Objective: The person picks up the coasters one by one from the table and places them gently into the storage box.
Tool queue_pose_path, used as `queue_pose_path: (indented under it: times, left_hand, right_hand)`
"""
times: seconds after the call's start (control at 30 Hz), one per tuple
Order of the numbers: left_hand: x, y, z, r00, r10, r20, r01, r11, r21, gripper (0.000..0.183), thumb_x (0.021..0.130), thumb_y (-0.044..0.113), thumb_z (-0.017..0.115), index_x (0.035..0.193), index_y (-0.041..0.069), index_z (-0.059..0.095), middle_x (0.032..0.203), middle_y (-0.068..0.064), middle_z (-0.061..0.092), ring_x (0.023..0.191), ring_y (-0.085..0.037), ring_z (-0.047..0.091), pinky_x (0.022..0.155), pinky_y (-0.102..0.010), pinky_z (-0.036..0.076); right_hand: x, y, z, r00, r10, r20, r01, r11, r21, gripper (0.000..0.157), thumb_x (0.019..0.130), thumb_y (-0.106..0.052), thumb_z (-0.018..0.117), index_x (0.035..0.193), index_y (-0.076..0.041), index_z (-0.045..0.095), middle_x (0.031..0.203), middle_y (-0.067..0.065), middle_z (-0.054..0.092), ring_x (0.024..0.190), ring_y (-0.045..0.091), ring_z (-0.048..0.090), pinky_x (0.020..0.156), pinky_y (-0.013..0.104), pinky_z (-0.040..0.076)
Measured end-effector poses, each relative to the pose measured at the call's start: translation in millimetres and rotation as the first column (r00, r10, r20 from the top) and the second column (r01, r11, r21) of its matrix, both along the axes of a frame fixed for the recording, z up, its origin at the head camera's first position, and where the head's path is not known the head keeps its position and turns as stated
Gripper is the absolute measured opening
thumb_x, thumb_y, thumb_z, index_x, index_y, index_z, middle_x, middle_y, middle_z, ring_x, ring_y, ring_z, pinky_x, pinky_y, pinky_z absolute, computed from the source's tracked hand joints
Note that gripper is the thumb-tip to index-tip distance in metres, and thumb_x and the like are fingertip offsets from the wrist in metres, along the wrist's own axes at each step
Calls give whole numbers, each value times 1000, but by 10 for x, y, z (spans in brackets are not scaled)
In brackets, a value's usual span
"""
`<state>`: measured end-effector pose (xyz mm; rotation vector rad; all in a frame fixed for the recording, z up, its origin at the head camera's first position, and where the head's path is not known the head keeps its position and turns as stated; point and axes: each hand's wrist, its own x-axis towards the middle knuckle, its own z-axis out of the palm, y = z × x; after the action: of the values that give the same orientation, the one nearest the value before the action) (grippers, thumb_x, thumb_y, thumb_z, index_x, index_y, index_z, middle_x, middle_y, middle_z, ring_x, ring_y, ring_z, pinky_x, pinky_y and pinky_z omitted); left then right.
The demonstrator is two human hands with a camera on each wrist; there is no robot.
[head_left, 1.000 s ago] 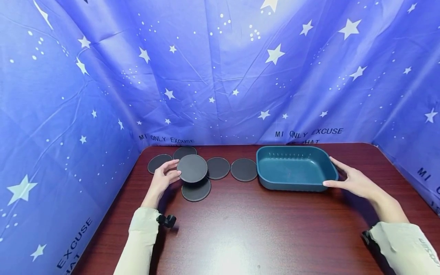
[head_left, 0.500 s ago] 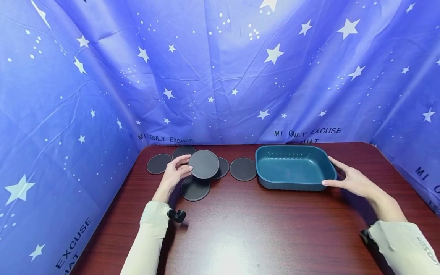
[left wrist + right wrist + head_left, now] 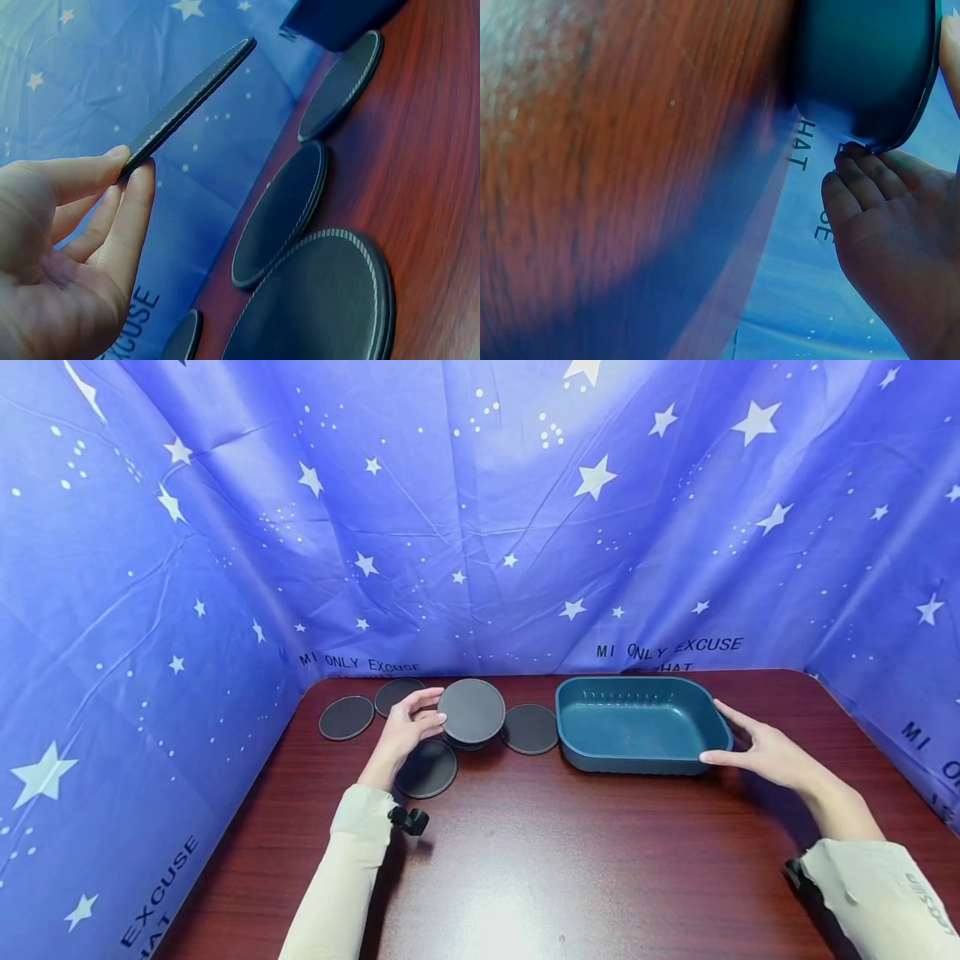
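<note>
Between thumb and fingertips, my left hand (image 3: 405,731) pinches a round black coaster (image 3: 471,712) by its left edge. In the left wrist view this coaster (image 3: 191,105) is tilted and off the table, its pale stitched rim showing. It partly hides another coaster (image 3: 467,746) below it. To the right, a teal rectangular basin (image 3: 637,766) stands on the table with its inside bare. My right hand (image 3: 772,756) holds the basin's right end, thumb at the front corner and fingers at the side. In the right wrist view the fingertips are partly hidden by the basin's edge.
Flat on the dark red wooden table (image 3: 570,860) lie more coasters: one at the far left (image 3: 346,717), one behind the left hand (image 3: 397,695), one in front (image 3: 426,769) and one beside the basin (image 3: 530,729). A blue star-print curtain (image 3: 465,527) encloses the back and sides.
My left hand has carried the coaster to the right, from above the front coaster to above the one left of the basin-side coaster. My right hand and the basin have stayed put.
</note>
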<state>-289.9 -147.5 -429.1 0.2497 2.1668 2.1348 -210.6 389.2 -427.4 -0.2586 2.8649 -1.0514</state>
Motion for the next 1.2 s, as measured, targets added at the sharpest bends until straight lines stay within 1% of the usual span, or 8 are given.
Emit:
queue_pose_path:
  times: [0.17, 0.3, 0.53, 0.63, 0.77, 1.0, 1.2]
  left_hand:
    - [-29, 140, 32, 1000, -26, -10, 26, 1000, 3, 52, 91, -9, 61, 141, -4, 49, 134, -27, 54, 83, 1, 65, 73, -18, 60]
    - [-47, 256, 55, 999, -51, -14, 51, 999, 4, 52, 91, -10, 61, 142, -4, 48, 133, -26, 55, 83, 1, 65, 72, -18, 60]
    - [-58, 472, 97, 998, -70, -6, 70, 997, 27, 51, 91, -11, 61, 140, -2, 51, 135, -26, 55, 83, 0, 66, 73, -19, 60]
    - [-65, 555, 105, 996, -86, -9, 87, 996, 22, 52, 91, -11, 61, 141, -2, 51, 137, -27, 55, 84, 0, 65, 74, -21, 61]
    - [-74, 673, 118, 995, -101, -2, 101, 995, 18, 51, 91, -10, 62, 140, 0, 53, 136, -25, 56, 84, 0, 65, 74, -21, 61]
    - [-99, 864, 120, 990, -143, -15, 143, 989, 20, 51, 90, -10, 63, 139, -2, 53, 135, -26, 57, 83, -1, 65, 77, -25, 62]
    - [-81, 1011, 146, 986, -167, -22, 167, 986, 27, 51, 89, -10, 64, 138, -2, 53, 134, -27, 57, 83, -1, 65, 76, -24, 62]
  right_hand:
    - [-2, -9, 0, 1000, -4, -6, 4, 1000, 10, 101, 88, -34, 76, 161, -10, 10, 155, 37, 28, 135, 55, 35, 101, 71, 36]
    - [-1, -14, -3, 1000, -4, -10, 4, 1000, 15, 101, 88, -35, 76, 160, -9, 11, 154, 37, 29, 135, 55, 36, 101, 71, 36]
    - [-8, -9, -4, 1000, -1, -18, 2, 1000, 21, 100, 88, -34, 76, 160, -9, 12, 155, 36, 31, 133, 53, 38, 100, 68, 38]
    - [-11, -3, -1, 1000, 0, -15, 0, 1000, 22, 100, 87, -34, 76, 160, -9, 12, 155, 36, 30, 133, 53, 37, 100, 69, 37]
    - [-14, 3, 1, 1000, 1, -11, -1, 1000, 22, 101, 87, -34, 76, 160, -8, 12, 155, 36, 30, 133, 54, 36, 100, 69, 37]
    - [-3, -1, 6, 1000, 0, -6, 1, 1000, 16, 101, 88, -34, 76, 160, -7, 11, 154, 38, 30, 133, 54, 37, 100, 70, 37]
    - [1, -15, 23, 1000, -1, -4, 1, 1000, 10, 100, 88, -33, 75, 160, -7, 11, 155, 36, 30, 133, 54, 37, 100, 69, 37]
